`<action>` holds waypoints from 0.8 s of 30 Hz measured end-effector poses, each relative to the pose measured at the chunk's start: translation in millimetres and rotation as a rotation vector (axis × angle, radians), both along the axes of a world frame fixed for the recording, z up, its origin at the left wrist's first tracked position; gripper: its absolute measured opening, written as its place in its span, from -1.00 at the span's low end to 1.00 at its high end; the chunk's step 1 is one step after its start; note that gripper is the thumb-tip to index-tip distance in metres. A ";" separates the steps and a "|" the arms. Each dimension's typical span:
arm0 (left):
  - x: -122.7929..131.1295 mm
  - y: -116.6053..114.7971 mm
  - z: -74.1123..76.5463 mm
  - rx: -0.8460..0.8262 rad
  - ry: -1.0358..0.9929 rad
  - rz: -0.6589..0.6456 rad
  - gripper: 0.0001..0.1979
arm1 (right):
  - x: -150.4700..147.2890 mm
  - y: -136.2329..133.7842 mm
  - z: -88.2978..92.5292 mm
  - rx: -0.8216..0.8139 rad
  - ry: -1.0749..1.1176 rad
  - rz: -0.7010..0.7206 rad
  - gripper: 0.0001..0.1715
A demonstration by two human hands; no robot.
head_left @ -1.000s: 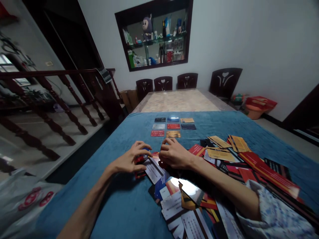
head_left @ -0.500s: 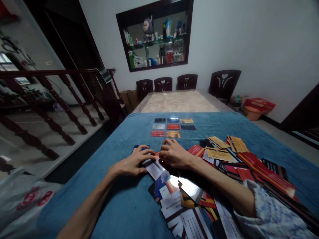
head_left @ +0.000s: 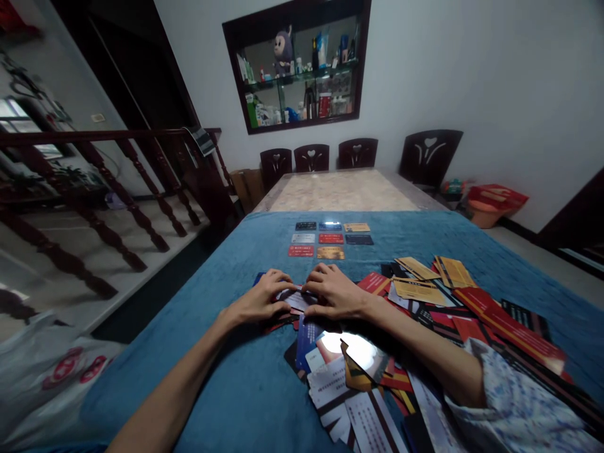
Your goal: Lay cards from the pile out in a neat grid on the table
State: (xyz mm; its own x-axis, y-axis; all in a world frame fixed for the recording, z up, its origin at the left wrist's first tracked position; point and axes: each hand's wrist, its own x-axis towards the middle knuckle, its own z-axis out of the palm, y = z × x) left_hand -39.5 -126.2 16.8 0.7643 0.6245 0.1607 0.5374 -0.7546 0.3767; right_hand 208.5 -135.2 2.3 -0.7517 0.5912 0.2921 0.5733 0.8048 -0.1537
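Note:
Between both hands is a pale card point(head_left: 296, 299), its left end pinched by my left hand point(head_left: 265, 298) and its right end by my right hand point(head_left: 334, 293). Under and below the hands lie more cards, among them a dark blue card point(head_left: 307, 340) and a white card with a dark stripe point(head_left: 372, 423). A glossy card point(head_left: 365, 353) reflects light near my right forearm. Beyond the hands, several cards lie flat in rows, including a red card point(head_left: 331, 239) and a gold card point(head_left: 331, 253). What lies directly beneath my fingers is partly hidden.
A large heap of mixed cards point(head_left: 465, 314) spreads to the right on the blue cloth point(head_left: 226, 277). Chairs point(head_left: 357, 153) stand beyond the bare far end of the table point(head_left: 344, 190). A plastic bag point(head_left: 56, 371) is at the lower left.
The pale card has moved up from the pile's upper left and turned more level. My right thumb has come down onto it, and my left hand has shifted slightly right.

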 end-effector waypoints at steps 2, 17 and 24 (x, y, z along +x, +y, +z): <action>-0.7 2.7 -3.7 0.028 -0.010 0.007 -0.65 | 0.2 -0.7 0.0 -0.001 0.003 -0.009 -0.33; 5.1 9.8 -18.6 0.071 -0.169 0.070 -0.76 | -4.7 -0.9 4.4 -0.126 -0.001 -0.210 -0.72; 5.3 17.8 -30.9 0.037 -0.315 0.136 -0.79 | -2.8 4.4 -2.0 -0.131 0.048 -0.307 -0.78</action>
